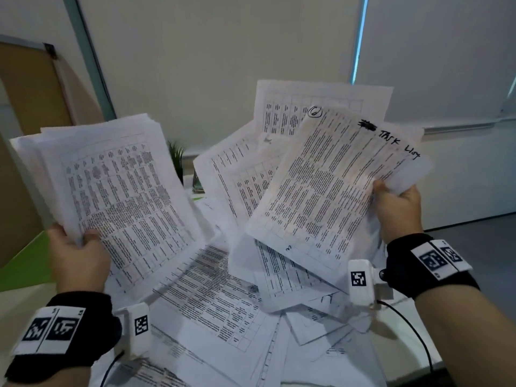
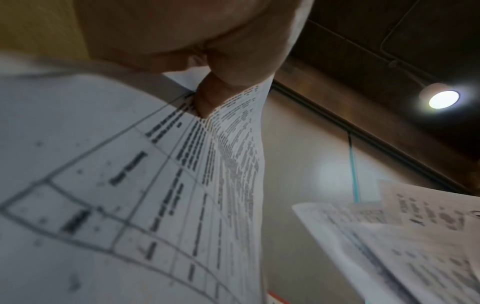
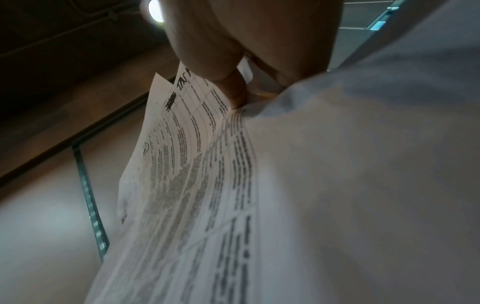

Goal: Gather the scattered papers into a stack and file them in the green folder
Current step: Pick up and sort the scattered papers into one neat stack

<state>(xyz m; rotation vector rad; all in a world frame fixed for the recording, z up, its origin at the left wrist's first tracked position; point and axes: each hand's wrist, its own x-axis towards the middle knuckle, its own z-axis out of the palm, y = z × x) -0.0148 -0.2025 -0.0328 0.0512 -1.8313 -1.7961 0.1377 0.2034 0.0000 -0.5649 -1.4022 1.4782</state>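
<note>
My left hand [image 1: 75, 247] grips a thick bundle of printed sheets [image 1: 111, 185] by its lower edge, raised above the table at the left; the left wrist view shows the thumb [image 2: 207, 98] pressed on the top sheet [image 2: 130, 185]. My right hand [image 1: 396, 202] pinches a fanned, uneven bunch of papers [image 1: 329, 177] by the right edge, the top one marked "TASK LIST"; the right wrist view shows the thumb [image 3: 233, 86] on that sheet [image 3: 187, 164]. More loose papers [image 1: 217, 297] lie scattered on the table below both hands. A green strip, maybe the folder [image 1: 25, 261], shows at the left edge.
A small green plant [image 1: 176, 160] stands at the far side of the table, behind the papers. A brown board [image 1: 30, 88] leans against the wall at the left. White wall panels close off the back.
</note>
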